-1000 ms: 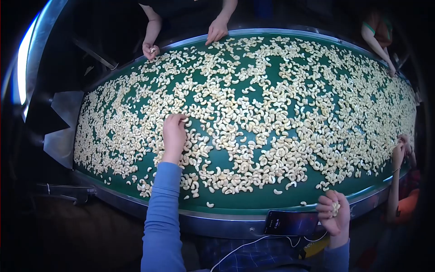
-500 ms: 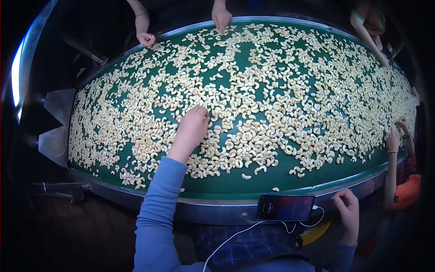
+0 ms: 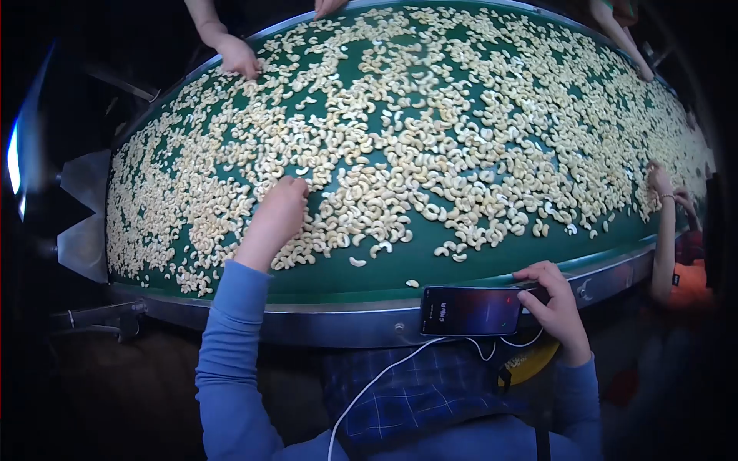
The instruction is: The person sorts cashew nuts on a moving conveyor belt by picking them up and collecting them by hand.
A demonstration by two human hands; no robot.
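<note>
My left hand (image 3: 280,213) rests low over the cashew nuts (image 3: 373,203) on the green belt (image 3: 323,288), its fingers drawn together. Whatever lies between those fingertips is hidden. At the near metal rim, a smartphone (image 3: 470,311) lies with its screen lit and a white cable attached. My right hand (image 3: 560,307) is at the phone's right end, with the thumb against the screen's edge and the fingers bent around the upper corner.
Across the belt, a person's hand (image 3: 240,58) touches nuts at the far left edge; another hand (image 3: 329,6) shows at the top. More hands work at the right, one wearing a bracelet (image 3: 667,196). A yellow container (image 3: 530,365) sits below the rim.
My right hand has come left onto the phone's end, from just beside it. The whole view has shifted, so belt and phone appear higher. My left hand stays among the nuts.
</note>
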